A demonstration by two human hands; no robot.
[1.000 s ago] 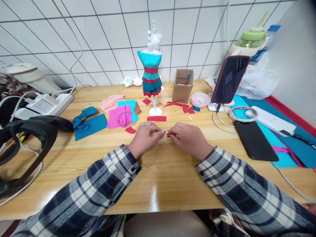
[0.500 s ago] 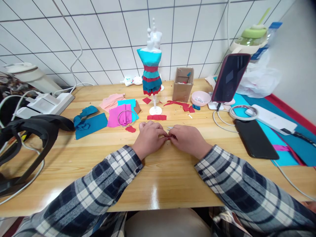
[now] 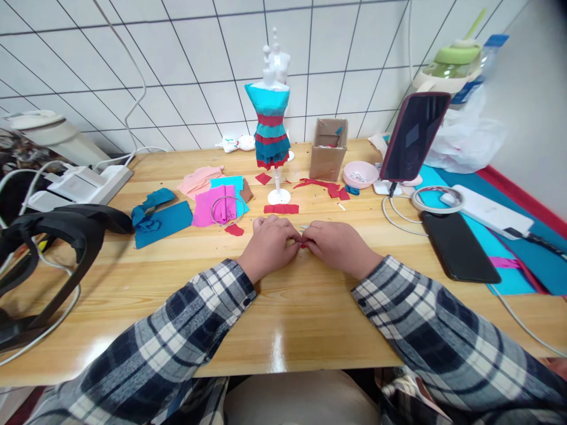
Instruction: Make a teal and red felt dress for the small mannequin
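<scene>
Just above the table, my left hand and my right hand meet fingertip to fingertip. Both pinch a small piece of red fabric, mostly hidden by the fingers. A metal tip, perhaps of scissors, shows behind my right hand; the rest is covered. Beyond the hands lies a flat red fabric strip. Behind it stands a small white dress form wearing a layered dress in turquoise, red and dark teal.
Fabric pieces with a metal ring lie left, beside teal cloth. Red scraps, a cardboard box and a pink bowl stand behind. A propped phone and black phone are right; a black headset is far left.
Both hands stay pinched together at nearly the same spot, with only slight finger shifts. The whole view has moved up a little.
</scene>
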